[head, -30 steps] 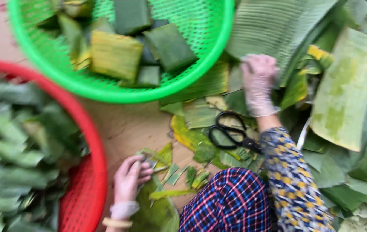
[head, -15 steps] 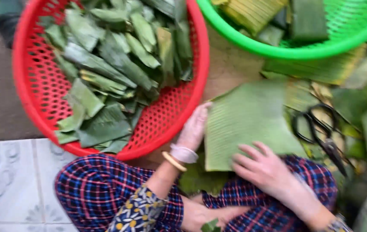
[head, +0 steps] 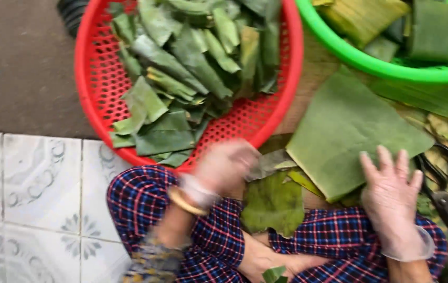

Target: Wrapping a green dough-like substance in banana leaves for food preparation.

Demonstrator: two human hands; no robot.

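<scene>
Taking the round red plastic basket (head: 98, 78) of folded green leaf pieces as the landmark: just below its near rim the left hand (head: 224, 165), gloved and blurred, seems to close on a small crumpled leaf scrap (head: 268, 162), though I cannot tell its grip for sure. Right of the basket lies a large flat green banana leaf sheet (head: 350, 131), the right hand (head: 392, 194) released, fingers spread on its near edge. To smooth it well, press evenly from that edge. Farther right lie black scissors (head: 441, 194); above, a green plastic basket (head: 371, 63) crowds the sheet, leaving little free floor
</scene>
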